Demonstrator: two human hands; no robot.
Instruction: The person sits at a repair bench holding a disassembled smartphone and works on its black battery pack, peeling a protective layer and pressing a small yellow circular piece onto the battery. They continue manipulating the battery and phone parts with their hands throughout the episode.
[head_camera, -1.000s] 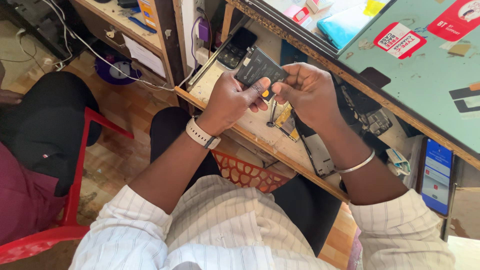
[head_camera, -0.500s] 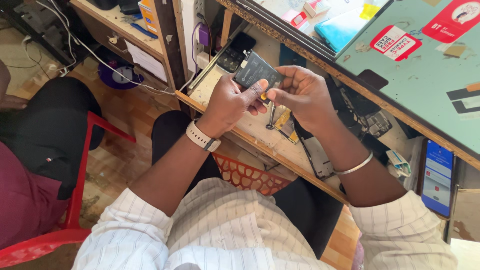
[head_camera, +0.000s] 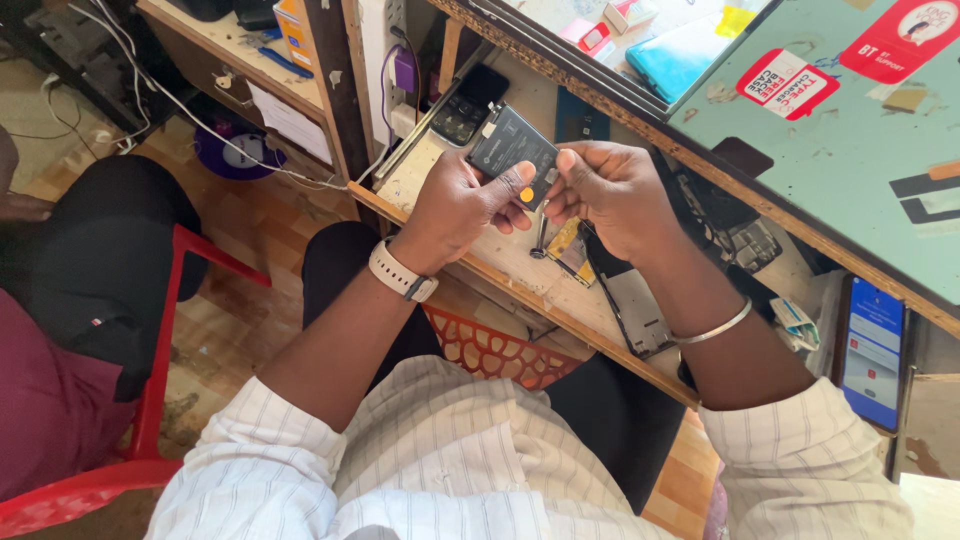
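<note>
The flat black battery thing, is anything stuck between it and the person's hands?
No. Both hands hold the flat black battery directly: the left hand grips its lower left side, the right hand pinches its right edge. Nothing visible lies between fingers and battery.

- Two bare hands, left hand (head_camera: 455, 205) and right hand (head_camera: 612, 195), up at the bench.
- One flat dark rectangular battery (head_camera: 512, 155) between them.
- One white wristwatch (head_camera: 400, 272).
- One thin silver bangle (head_camera: 712, 327).
- One lit blue-screened phone (head_camera: 873, 350).
- One red plastic chair (head_camera: 150, 400).
</note>
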